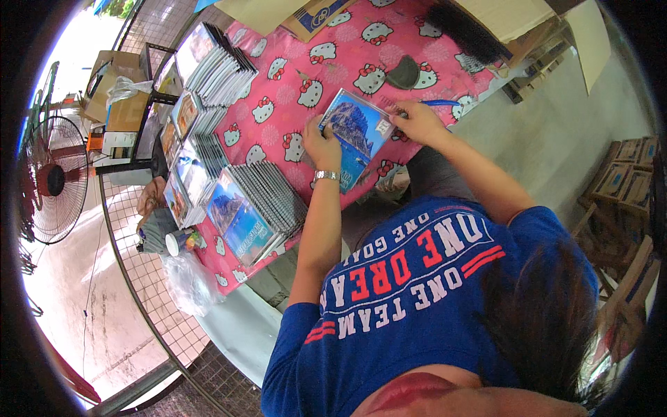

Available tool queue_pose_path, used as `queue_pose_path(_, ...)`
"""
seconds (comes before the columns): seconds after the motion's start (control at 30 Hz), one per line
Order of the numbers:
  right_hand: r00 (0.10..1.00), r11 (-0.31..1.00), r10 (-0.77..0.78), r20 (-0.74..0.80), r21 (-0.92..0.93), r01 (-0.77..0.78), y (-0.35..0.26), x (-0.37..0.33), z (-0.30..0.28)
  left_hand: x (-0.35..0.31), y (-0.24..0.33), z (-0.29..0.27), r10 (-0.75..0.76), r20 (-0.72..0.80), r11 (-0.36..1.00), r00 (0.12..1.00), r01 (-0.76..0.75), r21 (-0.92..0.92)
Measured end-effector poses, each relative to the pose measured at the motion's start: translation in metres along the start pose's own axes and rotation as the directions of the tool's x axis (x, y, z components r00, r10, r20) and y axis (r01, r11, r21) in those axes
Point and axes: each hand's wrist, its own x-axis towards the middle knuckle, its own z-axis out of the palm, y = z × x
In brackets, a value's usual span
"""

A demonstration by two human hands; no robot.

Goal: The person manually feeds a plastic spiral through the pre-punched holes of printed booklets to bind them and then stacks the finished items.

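Note:
A notebook (360,132) with a rocky mountain and blue water on its cover lies tilted between my two hands, over the table's near edge. My left hand (322,147), with a metal band on the wrist, grips its left side, the fingers bent over the cover. At its upper right corner, my right hand (417,122) pinches the edge; part of the fingertips is hidden. To the left, a stack of notebooks (240,215) shows the same kind of cover, with ridged edges facing the right. More stacked notebooks (208,62) with other pictures stand farther back along the table's left side.
A pink patterned cloth (278,90) covers the table. Past the notebook lie a dark rounded piece (403,73), a blue pen (441,102) and a black bristly thing (469,31). A fan (54,174), plastic bag (191,281) and cup (174,243) are at the left; wooden crates (625,167) at the right.

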Motion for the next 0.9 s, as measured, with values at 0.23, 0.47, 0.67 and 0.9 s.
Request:
queue_pose_path(0.23,0.999,0.98,-0.024,-0.047,0.195,0.033,-0.009,0.011,0.0,-0.009,-0.003,-0.011,-0.141,0.0,0.956,0.99,0.136,-0.262)
queue_pose_path(0.47,0.998,0.992,-0.06,-0.014,0.112,0.061,-0.032,0.036,-0.005,-0.008,0.006,-0.011,-0.063,-0.095,0.972,0.993,0.039,-0.233)
queue_pose_path(0.67,0.999,0.981,-0.042,-0.021,0.188,0.046,-0.05,0.018,-0.034,0.005,0.082,-0.076,0.381,-0.093,0.901,0.92,-0.347,0.261)
queue_pose_path(0.9,0.965,0.865,-0.216,-0.148,0.428,0.26,-0.066,-0.038,0.004,-0.013,0.082,-0.078,0.449,-0.037,0.832,0.893,-0.403,0.381)
